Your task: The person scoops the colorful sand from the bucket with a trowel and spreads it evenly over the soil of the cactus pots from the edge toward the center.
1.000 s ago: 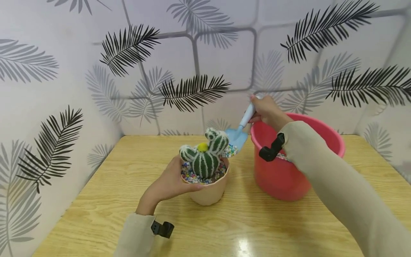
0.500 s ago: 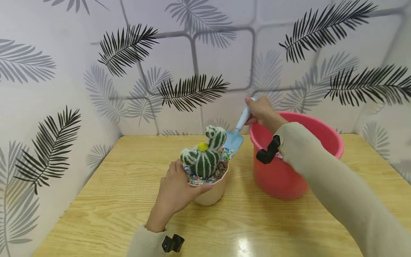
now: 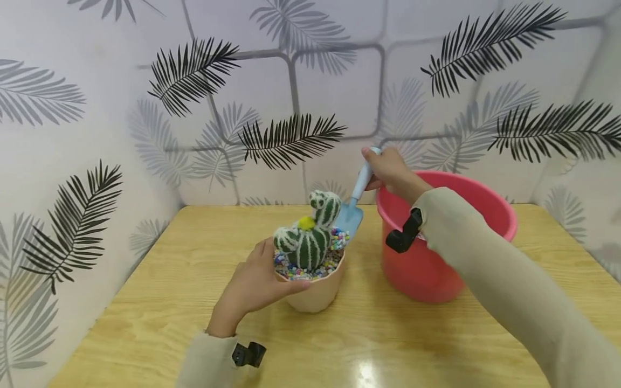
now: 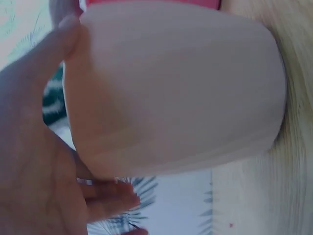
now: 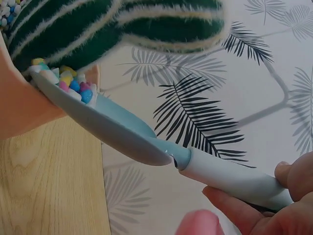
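Observation:
A green knitted cactus (image 3: 310,250) with white ribs and a yellow flower stands in a beige flowerpot (image 3: 315,298) filled with coloured pebbles. My left hand (image 3: 254,283) holds the pot's near left side, thumb along the rim and fingers around the far side. In the right wrist view, my right hand (image 5: 274,210) grips the pale handle of a light blue hand trowel (image 5: 120,132). The trowel slopes down to the left, its tip at the pot's right rim beside the cactus. Several bright pebbles (image 5: 73,85) lie heaped at the blade's tip.
Right of the pot, a red bucket (image 3: 422,275) stands on the wooden table (image 3: 194,253), beneath my right forearm. A wall with a leaf pattern (image 3: 339,97) rises behind the table's back edge.
My right hand has moved left, bringing the trowel steeper and its pebbles lower, to the pot's rim. My left hand shifted slightly but keeps holding the pot, which stays in place.

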Available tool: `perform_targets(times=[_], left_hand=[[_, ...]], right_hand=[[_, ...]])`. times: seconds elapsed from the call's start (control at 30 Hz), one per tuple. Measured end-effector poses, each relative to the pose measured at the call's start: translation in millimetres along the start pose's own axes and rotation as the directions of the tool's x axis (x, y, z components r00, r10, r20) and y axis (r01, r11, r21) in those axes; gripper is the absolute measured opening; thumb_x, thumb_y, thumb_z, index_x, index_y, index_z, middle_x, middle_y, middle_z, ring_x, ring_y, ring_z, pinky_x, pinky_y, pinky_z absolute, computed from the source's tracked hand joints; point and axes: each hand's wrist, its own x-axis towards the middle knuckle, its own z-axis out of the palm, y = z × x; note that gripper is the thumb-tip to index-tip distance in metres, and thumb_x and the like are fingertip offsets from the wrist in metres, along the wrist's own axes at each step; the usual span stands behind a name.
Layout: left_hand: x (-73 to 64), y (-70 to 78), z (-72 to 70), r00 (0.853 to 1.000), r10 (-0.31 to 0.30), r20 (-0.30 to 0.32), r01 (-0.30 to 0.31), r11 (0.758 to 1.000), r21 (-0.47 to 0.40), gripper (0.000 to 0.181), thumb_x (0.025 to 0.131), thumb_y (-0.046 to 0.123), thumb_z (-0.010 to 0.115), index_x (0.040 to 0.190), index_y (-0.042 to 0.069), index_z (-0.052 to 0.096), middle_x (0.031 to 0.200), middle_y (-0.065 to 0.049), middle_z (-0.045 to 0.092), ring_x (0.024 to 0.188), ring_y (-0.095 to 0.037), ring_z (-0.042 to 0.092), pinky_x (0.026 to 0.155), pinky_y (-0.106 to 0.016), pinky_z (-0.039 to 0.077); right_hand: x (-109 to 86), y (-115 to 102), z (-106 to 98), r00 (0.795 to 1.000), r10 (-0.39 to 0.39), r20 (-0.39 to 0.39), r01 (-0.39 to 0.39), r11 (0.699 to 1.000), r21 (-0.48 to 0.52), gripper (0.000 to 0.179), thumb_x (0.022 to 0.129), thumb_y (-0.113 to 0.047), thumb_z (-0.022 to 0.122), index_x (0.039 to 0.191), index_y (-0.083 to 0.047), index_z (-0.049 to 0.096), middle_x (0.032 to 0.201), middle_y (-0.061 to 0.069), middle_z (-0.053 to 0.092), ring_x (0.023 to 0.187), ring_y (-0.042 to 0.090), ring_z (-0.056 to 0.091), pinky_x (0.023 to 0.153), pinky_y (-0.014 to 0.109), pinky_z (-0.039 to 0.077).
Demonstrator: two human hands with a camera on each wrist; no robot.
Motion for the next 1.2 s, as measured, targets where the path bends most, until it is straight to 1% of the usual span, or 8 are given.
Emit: perform_targets(times=[0.17, 0.33, 0.47, 0.57, 0.63, 0.73, 0.93, 1.2], left_hand=[[-7.2, 21.6, 6.9, 0.992, -0.033, -0.123, 0.046, 0.994, 0.103, 0.109, 0.072, 0.067, 0.068, 0.141, -0.009, 0.031, 0.133, -0.031, 0.044, 0.116, -0.044, 0.051, 0.085, -0.056, 0.049], [-11.4, 30.9, 10.1, 0.986, -0.075, -0.152, 0.093, 0.989, 0.114, 0.111, 0.071, 0.069, 0.068, 0.143, -0.007, 0.030, 0.133, -0.033, 0.043, 0.117, -0.045, 0.050, 0.084, -0.055, 0.050], [-8.9, 24.7, 4.4, 0.993, -0.050, -0.103, 0.052, 0.998, 0.017, 0.110, 0.070, 0.062, 0.074, 0.143, -0.006, 0.028, 0.133, -0.031, 0.042, 0.114, -0.043, 0.051, 0.086, -0.054, 0.050], [-4.9, 16.5, -0.5, 0.999, -0.021, -0.033, 0.018, 0.996, -0.090, 0.111, 0.071, 0.054, 0.078, 0.147, -0.004, 0.022, 0.143, -0.031, 0.032, 0.125, -0.046, 0.043, 0.096, -0.056, 0.044], [-3.0, 12.8, -2.8, 1.000, -0.018, 0.001, 0.018, 0.994, -0.107, 0.113, 0.071, 0.055, 0.077, 0.149, -0.004, 0.019, 0.149, -0.031, 0.025, 0.131, -0.048, 0.036, 0.100, -0.058, 0.040], [-2.7, 12.4, -4.4, 0.999, -0.042, 0.006, 0.042, 0.998, -0.046, 0.113, 0.072, 0.059, 0.074, 0.148, -0.004, 0.021, 0.151, -0.030, 0.023, 0.133, -0.048, 0.035, 0.099, -0.061, 0.039], [-6.5, 24.4, -1.8, 0.995, -0.077, -0.056, 0.080, 0.995, 0.061, 0.111, 0.072, 0.063, 0.071, 0.146, -0.007, 0.027, 0.146, -0.032, 0.031, 0.131, -0.046, 0.039, 0.096, -0.062, 0.040], [-10.8, 40.3, 11.6, 0.981, -0.122, -0.154, 0.149, 0.972, 0.182, 0.113, 0.071, 0.074, 0.063, 0.135, -0.015, 0.034, 0.126, -0.029, 0.045, 0.112, -0.039, 0.049, 0.082, -0.054, 0.048]], right_hand=[[-2.2, -4.2, 1.4, 0.999, -0.049, 0.013, 0.049, 0.999, -0.023, 0.027, 0.101, -0.028, 0.044, 0.096, -0.001, 0.040, 0.086, 0.014, 0.051, 0.054, 0.012, 0.062, 0.056, 0.030, 0.058], [-5.7, -8.7, 5.4, 0.997, -0.067, 0.045, 0.069, 0.996, -0.053, 0.028, 0.100, -0.030, 0.045, 0.097, -0.002, 0.041, 0.088, 0.013, 0.051, 0.057, 0.011, 0.063, 0.059, 0.029, 0.058], [-8.4, -13.5, 8.2, 0.995, -0.086, 0.040, 0.089, 0.993, -0.074, 0.031, 0.100, -0.032, 0.046, 0.101, -0.001, 0.043, 0.090, 0.012, 0.051, 0.061, 0.010, 0.061, 0.059, 0.029, 0.058], [-11.0, -20.0, 8.1, 0.995, -0.094, 0.033, 0.097, 0.990, -0.102, 0.041, 0.099, -0.035, 0.047, 0.114, 0.003, 0.043, 0.098, 0.013, 0.051, 0.070, 0.014, 0.061, 0.062, 0.029, 0.058], [-12.7, -25.2, 7.2, 0.994, -0.100, 0.036, 0.104, 0.987, -0.121, 0.048, 0.098, -0.038, 0.048, 0.120, 0.005, 0.042, 0.102, 0.013, 0.051, 0.076, 0.016, 0.060, 0.065, 0.029, 0.058], [-14.8, -32.7, 5.5, 0.991, -0.126, 0.040, 0.130, 0.984, -0.122, 0.048, 0.097, -0.039, 0.050, 0.116, 0.004, 0.043, 0.103, 0.011, 0.049, 0.077, 0.017, 0.059, 0.065, 0.028, 0.058], [-15.9, -35.3, 5.9, 0.981, -0.192, 0.033, 0.195, 0.976, -0.096, 0.036, 0.096, -0.036, 0.054, 0.097, -0.001, 0.044, 0.097, 0.009, 0.048, 0.070, 0.014, 0.058, 0.060, 0.028, 0.058], [-16.4, -23.0, 15.9, 0.984, -0.166, 0.058, 0.173, 0.973, -0.151, 0.047, 0.097, -0.037, 0.052, 0.118, 0.006, 0.048, 0.100, 0.011, 0.051, 0.075, 0.015, 0.058, 0.062, 0.030, 0.058]])
